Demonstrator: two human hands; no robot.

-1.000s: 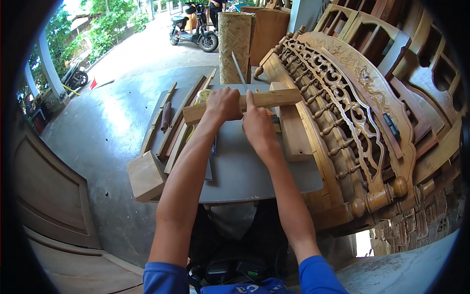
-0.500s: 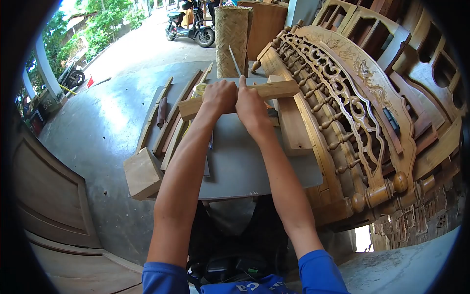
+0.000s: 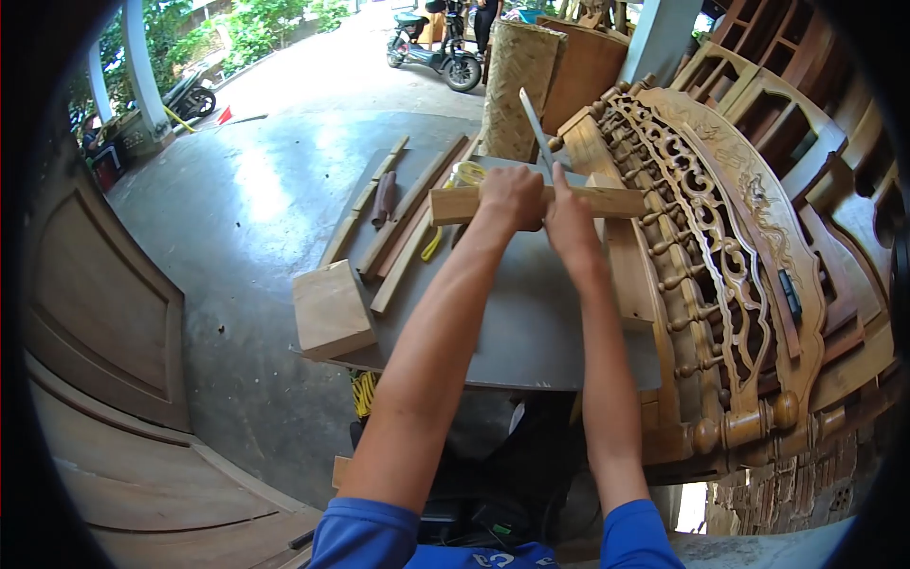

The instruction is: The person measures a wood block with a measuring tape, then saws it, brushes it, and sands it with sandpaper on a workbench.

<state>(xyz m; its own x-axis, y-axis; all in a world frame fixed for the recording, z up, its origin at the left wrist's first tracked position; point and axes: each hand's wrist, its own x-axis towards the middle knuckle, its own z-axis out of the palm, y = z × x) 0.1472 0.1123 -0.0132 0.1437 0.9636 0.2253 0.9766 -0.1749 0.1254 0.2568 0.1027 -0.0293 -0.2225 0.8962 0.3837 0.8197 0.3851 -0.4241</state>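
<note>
A pale squared wooden beam (image 3: pixel 611 202) lies crosswise over the grey table (image 3: pixel 531 322), its right end above another timber piece (image 3: pixel 626 256). My left hand (image 3: pixel 513 196) is closed over the beam's middle. Just to the right, my right hand (image 3: pixel 572 226) is wrapped round the handle of what looks like a hand saw (image 3: pixel 535 125). Its long narrow metal blade points away from me, beyond the beam, and the index finger lies along the handle. The handle is mostly hidden by my fingers, and the blade's contact with the wood cannot be made out.
On the table's left side lie several wooden strips (image 3: pixel 409 223), a brown rounded piece (image 3: pixel 383 199), a yellow coil (image 3: pixel 467 174) and a thick wood block (image 3: pixel 327 305). Carved furniture panels (image 3: pixel 701 199) lean along the right. A woven roll (image 3: pixel 517 90) stands behind the table.
The camera view has turned left, so the scene sits further right in the picture. Slightly more of the blade shows beyond my right hand. Both hands keep their grip.
</note>
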